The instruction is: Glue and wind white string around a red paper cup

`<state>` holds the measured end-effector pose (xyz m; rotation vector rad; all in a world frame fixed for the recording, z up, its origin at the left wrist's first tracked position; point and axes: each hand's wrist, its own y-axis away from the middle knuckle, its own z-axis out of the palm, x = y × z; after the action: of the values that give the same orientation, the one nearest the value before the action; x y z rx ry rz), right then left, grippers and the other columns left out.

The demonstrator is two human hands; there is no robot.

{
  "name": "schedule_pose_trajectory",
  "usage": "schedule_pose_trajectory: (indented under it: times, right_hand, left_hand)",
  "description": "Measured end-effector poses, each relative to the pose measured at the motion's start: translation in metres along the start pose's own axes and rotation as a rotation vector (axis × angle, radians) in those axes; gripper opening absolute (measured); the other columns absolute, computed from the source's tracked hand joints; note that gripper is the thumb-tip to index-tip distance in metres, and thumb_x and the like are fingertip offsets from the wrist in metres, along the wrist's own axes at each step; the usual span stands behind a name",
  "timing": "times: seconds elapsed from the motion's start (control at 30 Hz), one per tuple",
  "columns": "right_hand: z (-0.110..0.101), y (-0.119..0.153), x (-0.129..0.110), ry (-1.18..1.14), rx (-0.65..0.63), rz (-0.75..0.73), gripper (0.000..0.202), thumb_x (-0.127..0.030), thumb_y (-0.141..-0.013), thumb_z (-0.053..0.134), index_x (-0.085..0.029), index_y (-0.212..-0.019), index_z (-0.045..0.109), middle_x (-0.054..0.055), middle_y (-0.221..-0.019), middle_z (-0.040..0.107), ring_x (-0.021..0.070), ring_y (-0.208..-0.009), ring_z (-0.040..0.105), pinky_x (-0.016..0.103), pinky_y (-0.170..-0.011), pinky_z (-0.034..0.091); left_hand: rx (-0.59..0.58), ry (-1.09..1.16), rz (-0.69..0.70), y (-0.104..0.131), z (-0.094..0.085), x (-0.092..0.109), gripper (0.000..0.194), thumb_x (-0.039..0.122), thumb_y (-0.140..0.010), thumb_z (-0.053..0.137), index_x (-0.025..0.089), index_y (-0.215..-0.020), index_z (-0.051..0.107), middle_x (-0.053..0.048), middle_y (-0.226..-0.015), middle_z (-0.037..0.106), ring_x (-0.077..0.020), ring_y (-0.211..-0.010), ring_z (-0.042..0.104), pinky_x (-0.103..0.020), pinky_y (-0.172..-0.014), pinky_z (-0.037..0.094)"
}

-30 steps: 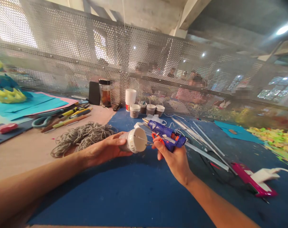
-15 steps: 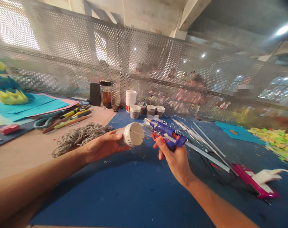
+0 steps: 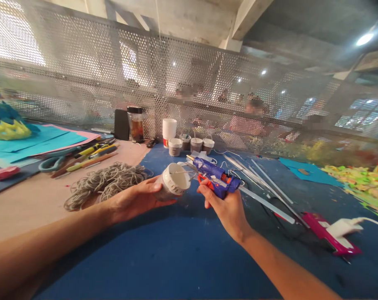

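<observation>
My left hand [image 3: 142, 195] is closed around a small paper cup [image 3: 168, 183] with a white rim band, its mouth tilted up and toward the right. A thin stick or strand crosses the cup's opening; I cannot tell which. In my right hand [image 3: 225, 206] is a blue hot glue gun [image 3: 212, 173] with an orange trigger, held by its handle. Its nozzle points up and left, just beyond the cup's rim. I cannot tell whether a strand joins the two. A bundle of grey cord [image 3: 109, 183] lies left of the cup, behind my left forearm.
Several small cups [image 3: 196, 145] and a white cup stack [image 3: 169, 131] stand at the back by the perforated metal screen [image 3: 92, 75]. Glue sticks [image 3: 254, 175] and a magenta power strip [image 3: 317, 227] lie right. Pliers [image 3: 51, 163] and craft tools lie left, near a lidded jar [image 3: 136, 125].
The cup in my left hand has tipped more upright, so its mouth faces higher. The glue gun stays in my right hand, close to the cup. The whole view has shifted slightly.
</observation>
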<state>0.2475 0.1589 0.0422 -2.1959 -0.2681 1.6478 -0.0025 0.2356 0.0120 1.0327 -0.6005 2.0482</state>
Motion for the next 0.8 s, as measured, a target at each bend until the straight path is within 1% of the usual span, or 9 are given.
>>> schedule_pose_trajectory:
  times: [0.1,0.2,0.33,0.43,0.5,0.63,0.73,0.8]
  right_hand:
    - [0.000,-0.001,0.000,-0.044,-0.009,0.026,0.021,-0.042,-0.084,0.073,-0.022,-0.090,0.070,-0.004,-0.064,0.065,0.0106,-0.052,0.059,0.025,-0.058,0.054]
    - [0.001,-0.003,0.001,-0.094,-0.024,0.054,0.024,-0.043,-0.082,0.075,-0.022,-0.092,0.069,-0.003,-0.071,0.067,0.0102,-0.051,0.058,0.025,-0.056,0.053]
    - [0.002,-0.004,0.002,-0.157,-0.031,0.083,0.026,-0.041,-0.080,0.077,-0.021,-0.093,0.068,-0.001,-0.081,0.069,0.0100,-0.053,0.057,0.024,-0.053,0.053]
    - [0.002,-0.004,0.003,-0.156,-0.040,0.085,0.024,-0.039,-0.080,0.077,-0.021,-0.093,0.069,-0.002,-0.076,0.067,0.0100,-0.053,0.057,0.024,-0.054,0.053]
    - [0.002,-0.004,0.004,-0.152,-0.053,0.082,0.025,-0.037,-0.079,0.078,-0.021,-0.094,0.068,-0.003,-0.073,0.066,0.0098,-0.053,0.057,0.023,-0.054,0.053]
    - [0.003,-0.004,0.008,-0.155,-0.051,0.092,0.028,-0.035,-0.076,0.080,-0.021,-0.097,0.068,-0.002,-0.078,0.069,0.0091,-0.052,0.057,0.022,-0.052,0.052]
    - [0.005,-0.004,0.008,-0.143,-0.054,0.090,0.027,-0.035,-0.076,0.080,-0.021,-0.096,0.068,0.000,-0.085,0.072,0.0091,-0.052,0.057,0.023,-0.051,0.053]
    - [0.005,-0.004,0.007,-0.129,-0.058,0.090,0.027,-0.037,-0.077,0.079,-0.021,-0.096,0.068,0.000,-0.086,0.072,0.0095,-0.051,0.058,0.024,-0.051,0.054]
  left_hand:
    - [-0.016,-0.041,0.029,-0.003,0.006,-0.003,0.058,0.026,-0.086,0.070,0.017,-0.140,0.054,-0.012,-0.141,0.060,-0.0292,-0.130,0.053,-0.041,-0.111,0.038]
    - [0.013,-0.099,0.022,-0.003,0.015,-0.006,0.064,0.025,-0.083,0.073,0.019,-0.142,0.052,-0.012,-0.139,0.061,-0.0283,-0.125,0.056,-0.036,-0.104,0.042]
    - [0.041,-0.193,-0.008,-0.001,0.027,-0.007,0.070,0.024,-0.082,0.074,0.022,-0.146,0.047,-0.012,-0.143,0.057,-0.0281,-0.121,0.057,-0.035,-0.096,0.044]
    - [0.045,-0.258,-0.003,0.000,0.034,-0.006,0.074,0.024,-0.080,0.075,0.023,-0.147,0.044,-0.012,-0.145,0.055,-0.0290,-0.124,0.055,-0.037,-0.098,0.044]
    - [0.046,-0.291,0.002,-0.001,0.038,-0.006,0.073,0.025,-0.080,0.075,0.023,-0.147,0.045,-0.012,-0.145,0.055,-0.0304,-0.127,0.053,-0.039,-0.100,0.042]
    - [0.090,-0.399,0.038,-0.003,0.040,-0.008,0.072,0.026,-0.077,0.078,0.021,-0.143,0.049,-0.012,-0.139,0.059,-0.0317,-0.125,0.054,-0.043,-0.103,0.040]
    - [0.125,-0.478,0.076,-0.004,0.038,-0.010,0.071,0.026,-0.073,0.083,0.021,-0.137,0.052,-0.011,-0.133,0.063,-0.0312,-0.123,0.055,-0.043,-0.103,0.040]
    - [0.131,-0.503,0.090,-0.004,0.035,-0.011,0.070,0.025,-0.071,0.085,0.022,-0.133,0.052,-0.011,-0.132,0.063,-0.0314,-0.124,0.055,-0.043,-0.101,0.041]
